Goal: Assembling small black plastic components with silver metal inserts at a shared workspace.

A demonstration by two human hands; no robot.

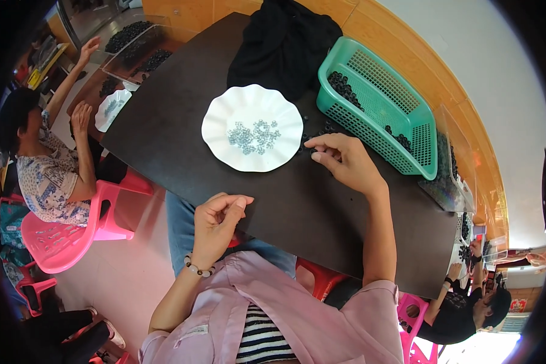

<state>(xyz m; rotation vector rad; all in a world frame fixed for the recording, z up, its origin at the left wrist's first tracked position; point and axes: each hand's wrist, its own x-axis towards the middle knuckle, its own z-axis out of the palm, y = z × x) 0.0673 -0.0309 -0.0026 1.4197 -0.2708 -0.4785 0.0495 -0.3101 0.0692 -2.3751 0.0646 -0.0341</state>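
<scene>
A white plate (pixel 219 145) with a wavy rim lies on the dark table, bearing many tiny clear rings (pixel 255 137). My right hand (pixel 346 162) is to the right of the plate, its thumb and index finger closing on a small black round part (pixel 309 149). Several more such parts (pixel 328 127) lie loose on the table just beyond those fingertips. Near the table's front edge, above my lap, my left hand (pixel 217 223) is closed with thumb and index finger pressed together. Whatever it may hold is too small to see.
A green plastic basket (pixel 376 91) with black parts inside stands at the right rear, beside a clear bin (pixel 446 173). Black cloth (pixel 282 45) is heaped at the back. One person (pixel 54 158) sits at left on a pink chair (pixel 60 239); another (pixel 467 309) works at far right.
</scene>
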